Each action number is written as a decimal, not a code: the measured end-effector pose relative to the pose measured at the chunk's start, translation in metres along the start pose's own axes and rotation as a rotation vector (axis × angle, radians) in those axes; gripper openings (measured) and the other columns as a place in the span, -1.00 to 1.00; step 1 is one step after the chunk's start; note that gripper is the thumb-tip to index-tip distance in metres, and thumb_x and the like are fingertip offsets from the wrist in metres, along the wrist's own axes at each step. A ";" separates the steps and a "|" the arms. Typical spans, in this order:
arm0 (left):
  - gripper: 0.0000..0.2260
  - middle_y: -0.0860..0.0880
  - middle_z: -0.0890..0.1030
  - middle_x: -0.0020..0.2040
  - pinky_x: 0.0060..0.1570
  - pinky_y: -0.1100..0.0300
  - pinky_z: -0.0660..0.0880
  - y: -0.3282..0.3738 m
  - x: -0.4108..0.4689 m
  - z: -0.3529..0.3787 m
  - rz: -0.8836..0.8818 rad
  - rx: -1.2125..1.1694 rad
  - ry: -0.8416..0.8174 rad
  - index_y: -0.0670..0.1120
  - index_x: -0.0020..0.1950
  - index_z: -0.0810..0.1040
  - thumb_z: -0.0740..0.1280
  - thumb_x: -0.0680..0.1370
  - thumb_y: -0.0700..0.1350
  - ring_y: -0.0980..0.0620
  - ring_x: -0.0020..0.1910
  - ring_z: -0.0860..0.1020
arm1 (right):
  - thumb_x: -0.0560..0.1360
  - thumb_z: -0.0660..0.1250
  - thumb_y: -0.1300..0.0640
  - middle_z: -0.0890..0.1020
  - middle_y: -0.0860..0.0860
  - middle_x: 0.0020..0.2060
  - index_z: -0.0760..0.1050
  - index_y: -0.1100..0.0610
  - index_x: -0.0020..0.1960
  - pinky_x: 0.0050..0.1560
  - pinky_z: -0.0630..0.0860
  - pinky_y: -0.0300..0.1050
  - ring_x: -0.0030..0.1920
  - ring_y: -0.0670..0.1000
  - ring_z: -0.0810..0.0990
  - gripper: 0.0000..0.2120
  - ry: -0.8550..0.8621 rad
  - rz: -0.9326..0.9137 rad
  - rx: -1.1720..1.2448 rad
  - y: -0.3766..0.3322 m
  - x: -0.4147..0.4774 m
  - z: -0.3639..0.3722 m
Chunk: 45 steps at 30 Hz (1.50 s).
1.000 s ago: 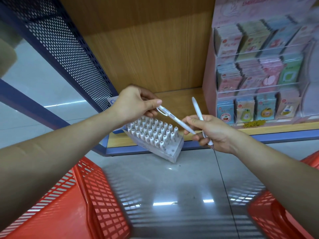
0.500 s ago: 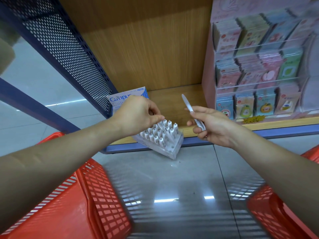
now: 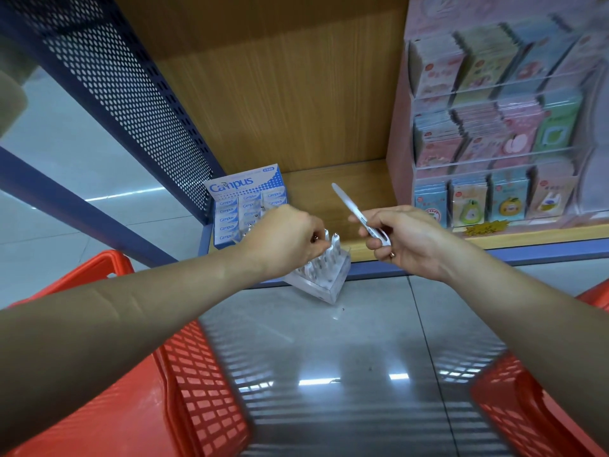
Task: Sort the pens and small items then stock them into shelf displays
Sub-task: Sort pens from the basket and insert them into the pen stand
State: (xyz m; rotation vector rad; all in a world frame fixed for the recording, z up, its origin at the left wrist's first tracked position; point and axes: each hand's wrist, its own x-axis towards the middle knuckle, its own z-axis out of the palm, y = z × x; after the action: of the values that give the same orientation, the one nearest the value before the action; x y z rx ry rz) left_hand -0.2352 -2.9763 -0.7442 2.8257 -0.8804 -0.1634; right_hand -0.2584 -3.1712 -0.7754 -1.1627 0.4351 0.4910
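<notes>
A clear pen stand point(image 3: 324, 278), packed with upright white pens, leans tilted against the wooden shelf's point(image 3: 346, 183) front edge, its base on the grey floor point(image 3: 329, 351). The left hand point(image 3: 285, 240) curls over the pens, grip pinching one. The right hand point(image 3: 408, 240) is closed around a white pen point(image 3: 354, 211), tip up-left.

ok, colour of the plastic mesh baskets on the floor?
Red, both the left mesh basket and the right mesh basket; head view, the only one.

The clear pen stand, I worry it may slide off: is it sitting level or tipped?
Tipped. The clear pen stand leans over the shelf edge, its front corner toward the floor, under the left hand.
</notes>
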 end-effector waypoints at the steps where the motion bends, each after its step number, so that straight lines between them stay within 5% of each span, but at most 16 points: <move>1: -0.81 0.00 0.67 -0.24 -0.19 0.13 0.51 0.001 0.001 0.000 0.003 0.011 -0.006 -0.05 -0.12 0.66 0.32 0.52 0.02 0.01 -0.22 0.60 | 0.54 0.18 0.35 0.50 0.10 -0.32 0.55 0.36 0.13 -0.58 0.25 -0.31 -0.44 -0.06 0.37 -0.75 -0.001 -0.003 0.000 0.000 0.000 0.000; 10: -0.85 0.08 0.55 -0.29 -0.26 0.23 0.33 0.001 -0.001 0.011 -0.003 -0.070 -0.044 -0.04 -0.04 0.59 0.39 0.49 0.01 0.05 -0.24 0.52 | 0.55 0.19 0.39 0.54 0.12 -0.32 0.55 0.36 0.14 -0.52 0.34 -0.30 -0.42 -0.05 0.45 -0.78 -0.009 -0.025 -0.014 0.000 0.000 0.001; 19: -0.86 0.18 0.40 -0.39 -0.30 0.29 0.22 -0.006 0.005 0.024 -0.019 -0.149 -0.024 -0.05 -0.17 0.61 0.47 0.43 0.00 0.15 -0.30 0.41 | 0.56 0.22 0.38 0.56 0.11 -0.29 0.53 0.36 0.17 -0.47 0.40 -0.31 -0.38 -0.05 0.49 -0.78 -0.025 -0.048 -0.023 0.001 0.001 0.000; 28: -0.80 0.03 0.62 -0.14 -0.17 0.21 0.37 -0.005 0.000 0.034 0.051 -0.095 -0.022 -0.07 -0.11 0.60 0.44 0.45 0.05 0.05 -0.13 0.54 | 0.53 0.31 0.34 0.66 0.14 -0.21 0.54 0.28 0.16 -0.40 0.52 -0.31 -0.37 -0.07 0.62 -0.79 -0.013 -0.088 -0.019 0.001 -0.002 0.000; 32: -0.75 0.08 0.59 -0.20 -0.19 0.18 0.42 -0.005 0.000 0.032 0.049 -0.085 -0.050 -0.04 -0.15 0.58 0.46 0.41 0.13 0.09 -0.18 0.52 | 0.52 0.32 0.34 0.67 0.13 -0.20 0.57 0.24 0.08 -0.37 0.53 -0.32 -0.35 -0.07 0.64 -0.85 0.001 -0.091 -0.030 -0.001 -0.004 0.001; 36: -0.72 0.14 0.51 -0.36 -0.32 0.28 0.36 -0.007 0.004 0.020 -0.035 -0.179 -0.012 -0.02 -0.25 0.56 0.39 0.45 0.17 0.18 -0.34 0.46 | 0.52 0.33 0.34 0.66 0.13 -0.24 0.59 0.23 0.03 -0.42 0.49 -0.32 -0.37 -0.07 0.60 -0.88 0.025 -0.086 -0.032 -0.001 -0.004 0.001; 41: -0.93 0.05 0.60 -0.29 -0.22 0.20 0.47 -0.011 0.013 -0.001 -0.243 -0.527 0.162 -0.02 -0.18 0.58 0.37 0.50 -0.09 0.14 -0.31 0.52 | 0.47 0.39 0.33 0.59 0.08 -0.36 0.64 0.17 -0.10 -0.51 0.34 -0.35 -0.46 -0.10 0.43 -0.90 0.040 -0.123 -0.113 -0.001 -0.005 0.002; 45: -0.91 0.08 0.56 -0.22 -0.15 0.20 0.43 -0.015 0.015 -0.020 -0.140 -0.372 0.230 -0.01 -0.01 0.60 0.33 0.53 -0.05 0.11 -0.21 0.50 | 0.42 0.45 0.30 0.49 0.04 -0.41 0.68 0.17 -0.10 -0.49 0.27 -0.32 -0.44 -0.09 0.34 -0.91 0.034 -0.141 -0.211 -0.003 -0.006 0.003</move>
State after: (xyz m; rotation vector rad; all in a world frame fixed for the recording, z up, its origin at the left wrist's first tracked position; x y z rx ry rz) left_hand -0.2110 -2.9701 -0.7280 2.4929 -0.5384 -0.0152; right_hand -0.2617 -3.1699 -0.7691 -1.3972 0.3330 0.4010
